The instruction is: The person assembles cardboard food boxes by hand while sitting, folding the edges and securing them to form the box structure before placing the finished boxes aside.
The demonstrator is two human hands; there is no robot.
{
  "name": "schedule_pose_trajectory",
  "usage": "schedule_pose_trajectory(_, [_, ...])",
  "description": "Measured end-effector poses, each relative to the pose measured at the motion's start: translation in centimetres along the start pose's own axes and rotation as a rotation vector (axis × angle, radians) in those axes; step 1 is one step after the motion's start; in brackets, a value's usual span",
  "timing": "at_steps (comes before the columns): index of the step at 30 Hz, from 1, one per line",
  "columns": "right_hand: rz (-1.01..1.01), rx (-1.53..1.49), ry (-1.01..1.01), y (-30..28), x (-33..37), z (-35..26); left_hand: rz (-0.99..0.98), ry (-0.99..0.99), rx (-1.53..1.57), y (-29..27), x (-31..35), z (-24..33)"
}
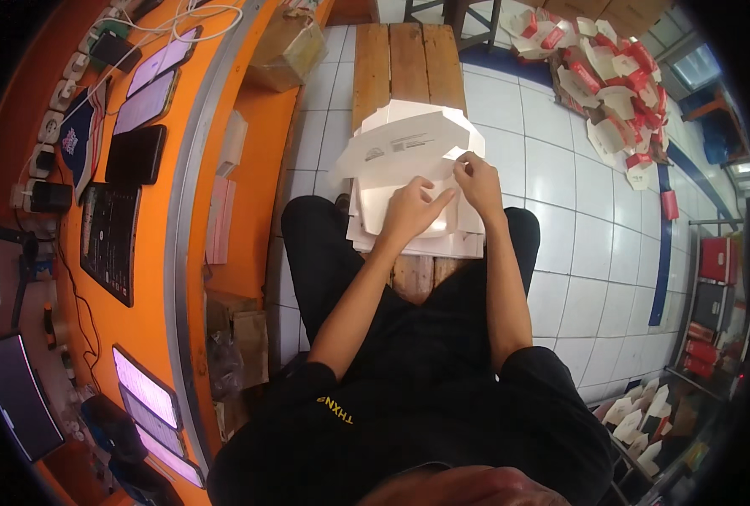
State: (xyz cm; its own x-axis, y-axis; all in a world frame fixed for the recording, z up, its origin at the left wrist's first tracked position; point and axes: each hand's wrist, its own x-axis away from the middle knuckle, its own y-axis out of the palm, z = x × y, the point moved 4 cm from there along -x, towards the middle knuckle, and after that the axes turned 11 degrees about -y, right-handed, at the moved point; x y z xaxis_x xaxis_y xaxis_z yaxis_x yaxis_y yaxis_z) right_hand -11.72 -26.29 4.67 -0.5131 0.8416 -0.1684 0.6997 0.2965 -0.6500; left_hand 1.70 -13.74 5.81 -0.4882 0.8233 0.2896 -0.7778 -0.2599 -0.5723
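A partly folded white cardboard food box (404, 143) lies in front of me, one broad flap with small dark print raised on its far side. Beneath it is a stack of flat white cardboard blanks (455, 246) on a wooden bench (409, 63) between my knees. My left hand (415, 211) rests over the inner part of the box, thumb and fingers apart. At the right end of the raised flap, my right hand (479, 184) is closed, its fingertips pinching the cardboard near the corner. The left fingertips are partly blurred.
At the far right, a heap of red-and-white folded boxes (615, 93) lies on the tiled floor (561, 228). An orange counter (151, 278) with phones, a tablet (109, 240) and cables runs along my left. A cardboard carton (289, 51) stands beyond it. More boxes (641, 426) sit at the lower right.
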Motion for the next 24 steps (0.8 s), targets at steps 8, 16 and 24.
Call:
schedule_pose_trajectory(8, [-0.08,-0.242,0.158,1.2,2.2,0.0,-0.204,-0.174,0.549,5.4,-3.1,-3.7])
schedule_pose_trajectory(16, [-0.091,-0.148,0.058,3.3,4.7,-1.6,-0.215,-0.24,0.785,3.4,-2.1,-3.6])
schedule_pose_trajectory(24, [-0.129,-0.625,0.164,4.9,6.0,0.1,-0.189,-0.023,0.532,-4.5,3.7,-0.1])
